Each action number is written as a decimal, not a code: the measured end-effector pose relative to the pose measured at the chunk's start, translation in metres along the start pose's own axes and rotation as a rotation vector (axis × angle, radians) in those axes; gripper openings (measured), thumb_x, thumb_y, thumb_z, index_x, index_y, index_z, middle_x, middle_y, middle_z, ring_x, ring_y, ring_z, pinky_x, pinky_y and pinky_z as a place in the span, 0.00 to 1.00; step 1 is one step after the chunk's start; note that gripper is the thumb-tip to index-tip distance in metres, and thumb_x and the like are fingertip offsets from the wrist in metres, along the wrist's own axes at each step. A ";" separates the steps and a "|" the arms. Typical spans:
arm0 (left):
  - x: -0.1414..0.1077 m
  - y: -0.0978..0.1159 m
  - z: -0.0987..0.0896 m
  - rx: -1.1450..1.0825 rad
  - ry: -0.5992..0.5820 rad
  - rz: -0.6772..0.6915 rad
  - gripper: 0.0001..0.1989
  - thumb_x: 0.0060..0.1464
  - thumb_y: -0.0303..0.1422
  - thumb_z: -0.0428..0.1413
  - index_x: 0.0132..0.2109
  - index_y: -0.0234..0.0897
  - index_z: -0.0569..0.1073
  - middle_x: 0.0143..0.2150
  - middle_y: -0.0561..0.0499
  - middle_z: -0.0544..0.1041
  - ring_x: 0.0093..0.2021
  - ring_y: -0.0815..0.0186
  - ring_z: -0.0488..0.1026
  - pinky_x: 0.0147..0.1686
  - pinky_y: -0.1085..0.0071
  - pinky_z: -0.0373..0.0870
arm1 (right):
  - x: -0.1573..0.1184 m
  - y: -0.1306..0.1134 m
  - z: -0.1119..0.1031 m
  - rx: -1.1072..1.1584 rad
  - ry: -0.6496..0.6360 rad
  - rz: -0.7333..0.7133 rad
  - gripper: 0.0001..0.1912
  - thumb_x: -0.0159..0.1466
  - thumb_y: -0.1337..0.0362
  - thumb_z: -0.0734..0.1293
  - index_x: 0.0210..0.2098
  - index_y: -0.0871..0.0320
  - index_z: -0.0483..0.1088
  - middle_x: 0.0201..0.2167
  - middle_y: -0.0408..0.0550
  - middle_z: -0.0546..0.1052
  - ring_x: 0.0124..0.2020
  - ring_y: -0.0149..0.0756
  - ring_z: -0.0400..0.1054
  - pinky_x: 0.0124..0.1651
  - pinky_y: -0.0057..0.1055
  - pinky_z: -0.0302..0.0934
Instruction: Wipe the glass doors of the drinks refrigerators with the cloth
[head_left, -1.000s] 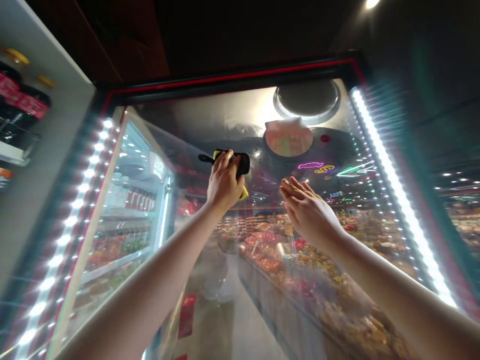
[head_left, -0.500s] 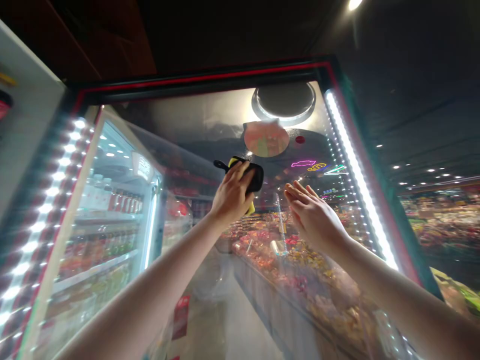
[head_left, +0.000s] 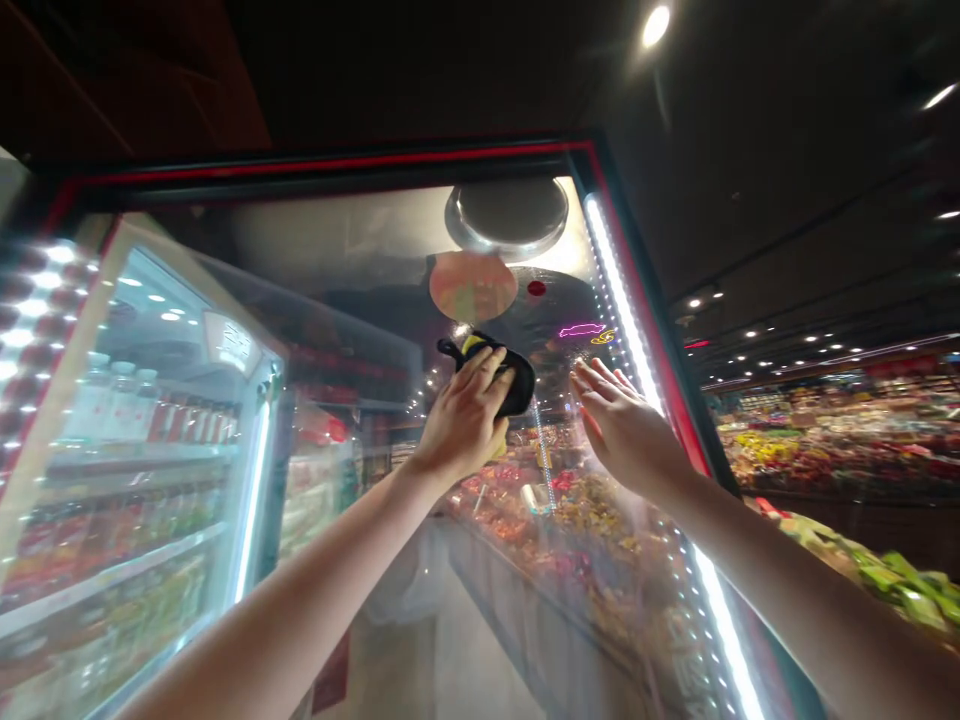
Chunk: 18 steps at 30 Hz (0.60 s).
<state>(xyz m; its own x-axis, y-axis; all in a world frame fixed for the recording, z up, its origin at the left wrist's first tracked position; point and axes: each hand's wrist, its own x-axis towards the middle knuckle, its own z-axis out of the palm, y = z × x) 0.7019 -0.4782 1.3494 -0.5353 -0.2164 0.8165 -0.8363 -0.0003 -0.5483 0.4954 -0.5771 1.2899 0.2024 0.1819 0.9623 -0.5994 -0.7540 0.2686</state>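
My left hand [head_left: 461, 425] grips a black and yellow cleaning cloth [head_left: 519, 388] and holds it against a large glass panel [head_left: 352, 300]. The black part lies under the fingers, a small dark loop sticks out at its left, and yellow shows above and below the hand. To the right, my right hand [head_left: 626, 430] is raised at the glass with its fingers stretched out and nothing in it. Whether its palm touches the glass I cannot tell.
A dark frame with a red line [head_left: 337, 165] borders the glass, and a bright light strip [head_left: 626, 290] runs down its right side. Bottles on lit shelves [head_left: 127, 455] show at the left. Leafy produce [head_left: 900, 580] and colourful displays [head_left: 810, 440] are at the right.
My view has turned to the right, so the frame and lights sit further left. Relative to the glass, both hands have shifted right and slightly down, with the cloth still in my left hand.
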 end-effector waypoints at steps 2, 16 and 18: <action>0.005 -0.007 0.000 0.007 0.065 -0.063 0.29 0.54 0.28 0.55 0.63 0.40 0.67 0.71 0.44 0.62 0.72 0.53 0.54 0.70 0.50 0.57 | -0.003 0.009 -0.002 -0.014 -0.011 -0.013 0.23 0.70 0.70 0.56 0.62 0.61 0.68 0.66 0.57 0.66 0.70 0.48 0.55 0.67 0.55 0.60; 0.078 0.058 0.050 -0.044 0.042 0.062 0.25 0.55 0.27 0.56 0.60 0.33 0.70 0.69 0.39 0.64 0.72 0.51 0.55 0.70 0.54 0.57 | -0.028 0.036 -0.013 -0.066 -0.069 -0.046 0.22 0.70 0.71 0.54 0.56 0.63 0.74 0.61 0.58 0.72 0.68 0.44 0.59 0.68 0.44 0.61; 0.062 0.057 0.048 -0.040 0.003 0.136 0.26 0.55 0.28 0.56 0.61 0.35 0.69 0.69 0.41 0.64 0.72 0.53 0.55 0.70 0.54 0.57 | -0.032 0.037 -0.013 -0.081 -0.076 -0.068 0.22 0.70 0.72 0.54 0.54 0.66 0.74 0.60 0.60 0.73 0.67 0.45 0.61 0.68 0.43 0.61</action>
<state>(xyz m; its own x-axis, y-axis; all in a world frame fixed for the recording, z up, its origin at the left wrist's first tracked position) 0.6271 -0.5383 1.3602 -0.6443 -0.2091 0.7356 -0.7599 0.0673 -0.6465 0.4565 -0.6032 1.2693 0.3011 0.1796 0.9365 -0.6423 -0.6877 0.3383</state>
